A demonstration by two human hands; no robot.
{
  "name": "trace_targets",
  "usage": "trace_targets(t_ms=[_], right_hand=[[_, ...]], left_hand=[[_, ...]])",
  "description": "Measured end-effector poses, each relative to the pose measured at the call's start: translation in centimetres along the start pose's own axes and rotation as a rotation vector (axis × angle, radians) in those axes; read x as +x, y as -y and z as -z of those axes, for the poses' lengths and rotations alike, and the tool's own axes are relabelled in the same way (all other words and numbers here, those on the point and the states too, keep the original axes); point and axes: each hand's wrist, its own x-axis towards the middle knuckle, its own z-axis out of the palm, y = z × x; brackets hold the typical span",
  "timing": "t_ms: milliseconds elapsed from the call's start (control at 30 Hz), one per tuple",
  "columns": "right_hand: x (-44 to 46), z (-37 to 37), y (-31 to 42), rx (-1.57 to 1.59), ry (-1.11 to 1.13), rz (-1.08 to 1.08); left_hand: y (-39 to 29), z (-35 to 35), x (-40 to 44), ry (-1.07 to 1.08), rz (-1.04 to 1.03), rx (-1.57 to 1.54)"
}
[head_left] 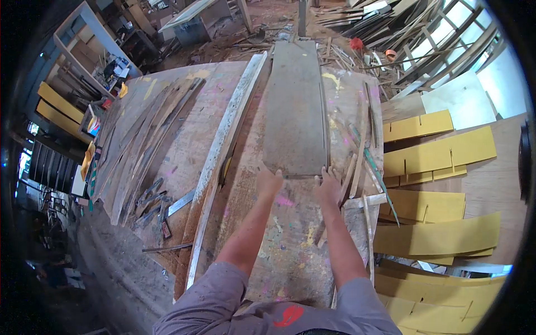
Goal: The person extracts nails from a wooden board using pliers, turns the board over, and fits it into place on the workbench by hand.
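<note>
A long grey-brown wooden board [295, 106] lies lengthwise on the worktable, pointing away from me. My left hand [270, 180] grips its near left corner, thumb side against the edge. At the near right corner my right hand [329, 185] has its fingers over the board's edge; the undersides of both hands are hidden. Left of the board runs a long beam [231, 120] with worn white paint. Thin wood strips [360, 151] and a green strip [379, 181] lie just right of my right hand.
Several long offcuts [151, 128] spread over the table's left side, with hand tools [152, 202] near them. Yellow slotted panels [441, 151] lie along the right. Scrap wood [385, 33] is heaped at the back right. A wooden cabinet frame [92, 42] stands far left.
</note>
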Motion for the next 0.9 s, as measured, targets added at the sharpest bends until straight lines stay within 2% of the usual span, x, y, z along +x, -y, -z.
trace_targets(t_ms=[100, 200, 300, 367, 400, 467, 500, 567, 633, 700, 767, 867, 900], right_hand=[[-0.6, -0.8, -0.1, 0.034, -0.081, 0.004], [-2.4, 0.9, -0.6, 0.071, -0.064, -0.017], [-5.7, 4.7, -0.9, 0.212, 0.04, -0.124], [-8.4, 7.6, -0.2, 0.371, 0.101, -0.265], [-10.0, 7.8, -0.7, 0.412, 0.062, -0.267], [-13.0, 8.4, -1.9, 0.497, -0.024, -0.264], [-14.1, 8.8, -2.6, 0.523, 0.014, -0.291], [-17.3, 9.6, -4.0, 0.567, 0.101, -0.358], [-20.8, 8.0, -6.4, 0.674, 0.294, -0.337], [-23.3, 7.8, -7.9, 0.639, 0.569, -0.272], [-25.6, 8.5, -8.0, 0.449, 0.92, -0.163], [-30.9, 10.9, -5.0, 0.702, 1.065, -0.184], [-32.2, 11.1, -4.0, 0.615, 1.097, -0.148]], left_hand=[[-0.2, 1.8, -0.1, 0.133, 0.097, -0.051], [1.1, 2.8, -2.5, 0.057, -0.052, -0.077], [2.4, 5.1, -5.7, 0.103, -0.117, -0.246], [5.9, 5.6, -6.9, 0.202, 0.045, -0.184], [7.7, 6.1, -7.8, 0.251, 0.131, -0.152], [7.5, 10.1, -11.7, 0.282, 0.116, -0.201], [7.5, 11.9, -13.5, 0.297, 0.108, -0.227], [9.6, 14.2, -16.2, 0.406, 0.229, -0.241], [12.6, 16.8, -19.2, 0.512, 0.326, -0.247], [15.4, 18.6, -22.0, 0.615, 0.381, -0.25], [18.3, 19.3, -25.9, 0.574, 0.479, -0.433], [21.3, 22.3, -30.6, 0.465, 0.643, -0.763], [22.2, 23.3, -32.3, 0.426, 0.698, -0.883]])
